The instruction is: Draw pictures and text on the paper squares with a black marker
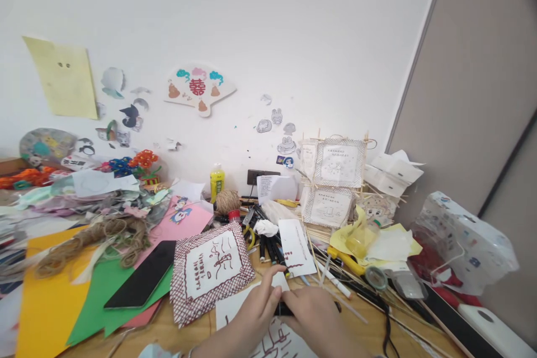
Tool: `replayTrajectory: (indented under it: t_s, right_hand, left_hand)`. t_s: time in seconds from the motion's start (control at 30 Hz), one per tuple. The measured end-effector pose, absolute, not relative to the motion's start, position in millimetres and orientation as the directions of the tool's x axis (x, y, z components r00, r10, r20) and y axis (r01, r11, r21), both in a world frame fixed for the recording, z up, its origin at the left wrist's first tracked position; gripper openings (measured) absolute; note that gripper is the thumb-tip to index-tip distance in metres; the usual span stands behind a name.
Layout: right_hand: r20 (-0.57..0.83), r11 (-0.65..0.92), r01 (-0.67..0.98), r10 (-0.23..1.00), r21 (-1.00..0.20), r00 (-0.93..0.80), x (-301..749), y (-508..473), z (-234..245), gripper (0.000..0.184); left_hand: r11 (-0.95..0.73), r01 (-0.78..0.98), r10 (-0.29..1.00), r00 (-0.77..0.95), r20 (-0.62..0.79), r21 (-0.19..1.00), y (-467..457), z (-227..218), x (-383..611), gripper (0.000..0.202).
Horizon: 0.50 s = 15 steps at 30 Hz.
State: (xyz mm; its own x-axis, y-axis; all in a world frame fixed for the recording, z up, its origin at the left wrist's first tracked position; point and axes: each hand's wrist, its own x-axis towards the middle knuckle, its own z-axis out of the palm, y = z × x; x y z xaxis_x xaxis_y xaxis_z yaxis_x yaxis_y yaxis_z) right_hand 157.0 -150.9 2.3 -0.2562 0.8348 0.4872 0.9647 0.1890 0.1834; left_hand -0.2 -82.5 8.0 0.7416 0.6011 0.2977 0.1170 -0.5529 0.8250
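Both of my hands meet at the bottom middle of the view, over a white sheet of paper (235, 307) with dark red brush marks. My left hand (255, 307) has its fingers curled down on a small black object (285, 309). My right hand (312, 313) closes on the same black object from the right. Most of that object is hidden between the fingers, so I cannot name it. A square paper panel (212, 268) with a red lattice border and red writing lies just left of my hands.
A black phone-like slab (142, 282) lies on green (104, 291) and orange paper (46, 302) at left, beside jute twine (92, 238). Black pens (268, 246), a yellow glue bottle (217, 182), bamboo sticks (377, 305), a bamboo-framed paper lantern (338, 182) and a printed plastic bag (465, 240) crowd the right.
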Motion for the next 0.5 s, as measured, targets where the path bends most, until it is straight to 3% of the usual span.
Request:
replayTrajectory:
  t_s: [0.07, 0.2, 0.3, 0.4, 0.5]
  right_hand:
    - [0.487, 0.215, 0.973, 0.844, 0.078, -0.225, 159.6, -154.5, 4.3, 0.025]
    - [0.455, 0.185, 0.982, 0.878, -0.041, -0.146, 166.0, -158.8, 7.1, 0.016]
    - [0.430, 0.147, 0.984, 0.898, -0.102, -0.090, 171.5, -161.7, 13.4, 0.011]
    - [0.443, 0.153, 0.984, 0.891, -0.087, -0.099, 176.4, -164.4, 15.9, 0.008]
    - [0.467, 0.143, 0.990, 0.875, 0.010, -0.131, 180.8, -165.8, 8.9, 0.011]
  left_hand:
    - [-0.526, 0.122, 0.602, 0.752, 0.267, 0.841, -85.8, 9.7, 0.4, 0.047]
    - [-0.556, 0.131, 0.608, 0.737, 0.295, 0.821, -84.1, 7.6, 5.0, 0.042]
    - [-0.672, 0.287, 0.612, 0.734, 0.294, 0.683, -77.8, 6.2, 7.7, 0.039]
    - [-0.745, 0.429, 0.588, 0.785, 0.198, 0.512, -73.3, 2.1, 8.8, 0.033]
    - [-0.736, 0.415, 0.572, 0.804, 0.163, 0.535, -74.2, -4.5, 9.8, 0.032]
